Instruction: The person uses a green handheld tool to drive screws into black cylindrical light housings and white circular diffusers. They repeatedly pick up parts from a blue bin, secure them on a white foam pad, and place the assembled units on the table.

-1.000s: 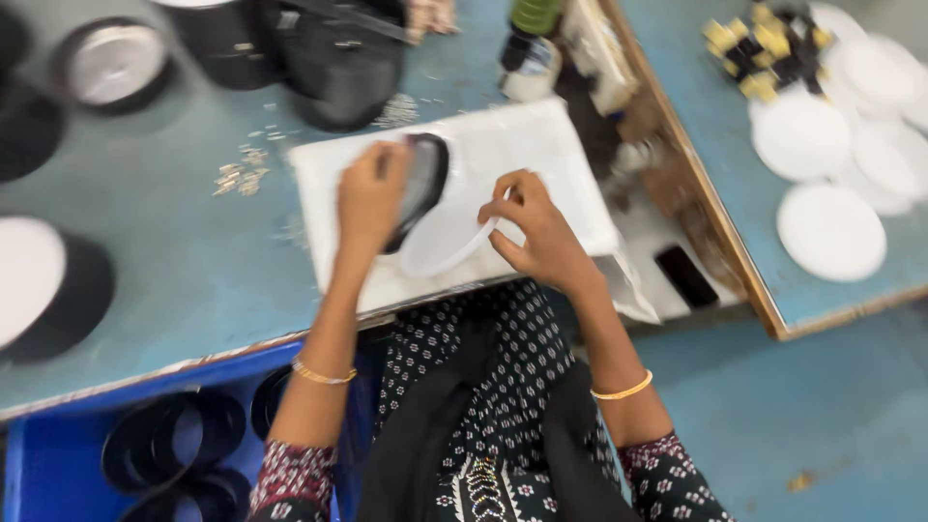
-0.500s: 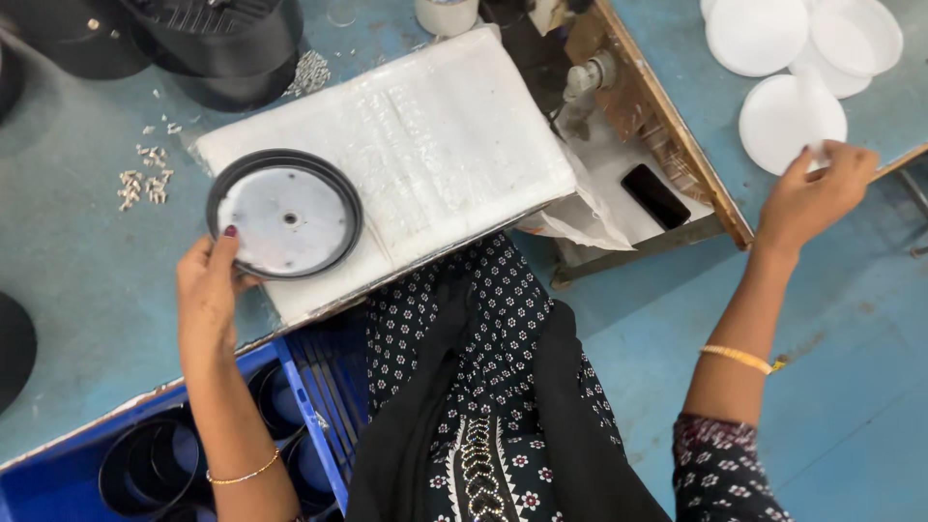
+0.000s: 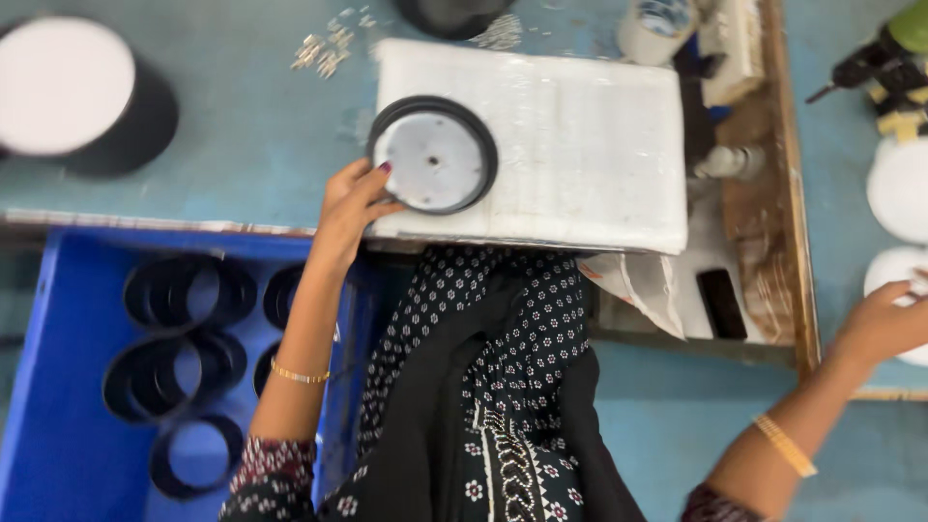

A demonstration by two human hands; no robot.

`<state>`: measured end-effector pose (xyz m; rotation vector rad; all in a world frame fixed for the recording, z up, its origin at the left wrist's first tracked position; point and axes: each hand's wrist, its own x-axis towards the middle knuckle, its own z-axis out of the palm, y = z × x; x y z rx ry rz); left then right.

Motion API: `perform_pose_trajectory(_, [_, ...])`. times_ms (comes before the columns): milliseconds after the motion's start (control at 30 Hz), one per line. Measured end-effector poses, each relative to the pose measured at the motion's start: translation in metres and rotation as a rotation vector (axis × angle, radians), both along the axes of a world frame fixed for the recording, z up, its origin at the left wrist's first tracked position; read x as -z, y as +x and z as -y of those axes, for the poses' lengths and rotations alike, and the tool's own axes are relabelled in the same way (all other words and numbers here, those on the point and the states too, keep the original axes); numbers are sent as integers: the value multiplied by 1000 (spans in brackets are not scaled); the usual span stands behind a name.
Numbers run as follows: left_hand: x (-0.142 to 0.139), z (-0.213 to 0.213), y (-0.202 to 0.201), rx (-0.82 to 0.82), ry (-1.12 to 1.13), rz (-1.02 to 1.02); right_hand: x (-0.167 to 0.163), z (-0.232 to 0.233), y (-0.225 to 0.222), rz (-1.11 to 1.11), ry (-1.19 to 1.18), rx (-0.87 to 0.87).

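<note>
Left hand (image 3: 350, 205) fingers spread, touching black-rimmed disc (image 3: 434, 156) on white block (image 3: 570, 145); right hand (image 3: 884, 324) far right, probably loosely curled on a white disc (image 3: 897, 271).

Left hand (image 3: 350, 205): bare, dark red polish on visible nail. Thin gold bangle (image 3: 298, 374) on left wrist, some way below hand. Left sleeve (image 3: 259, 478) short of wrist, dark maroon with small pale floral print.

Right hand (image 3: 884, 324): bare. Gold bangle, slightly broader, ribbed (image 3: 785, 446), on right wrist below hand. Right sleeve edge (image 3: 710, 505) same dark printed cloth, barely in view.

Torso, between arms: black garment (image 3: 483, 319) with small white flower-dot print; plain black scarf (image 3: 435, 425) draped over it; white embroidered panel (image 3: 507, 464) down centre.
</note>
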<state>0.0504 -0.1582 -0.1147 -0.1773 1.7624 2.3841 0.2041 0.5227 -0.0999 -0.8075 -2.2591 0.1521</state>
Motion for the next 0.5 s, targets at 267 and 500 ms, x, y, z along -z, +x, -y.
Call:
perform_pose_trajectory(267, [2,26,25,-189,256,-109,36,277,-76,-251,-463,-880])
perform_pose_trajectory(500, [-11,72,-1,-539,248,-348,21,353,-123,7,-205,-555])
